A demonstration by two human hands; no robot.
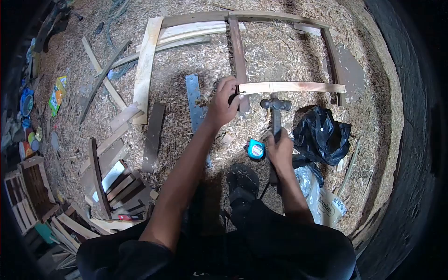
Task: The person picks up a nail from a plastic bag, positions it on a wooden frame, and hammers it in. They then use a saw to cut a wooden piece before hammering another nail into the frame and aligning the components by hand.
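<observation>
My left hand (223,103) is closed on the left end of a pale wooden slat (294,87), where the slat crosses the middle bar (237,49) of a wooden frame. The slat's right end lies over the frame's right bar (332,60). My right hand (281,150) grips a ball-peen hammer (276,112) by its handle, the head just below the slat and apart from it. A teal tape measure (256,149) lies on the wood shavings to the left of my right hand. Left of my left forearm is a bluish flat strip (193,95).
A black plastic bag (322,135) and clear plastic packaging (329,205) lie to the right. Loose boards (153,137) and a pile of wood pieces (123,186) are on the left. A wooden crate (32,191) stands at far left. A dark wall (420,116) runs along the right.
</observation>
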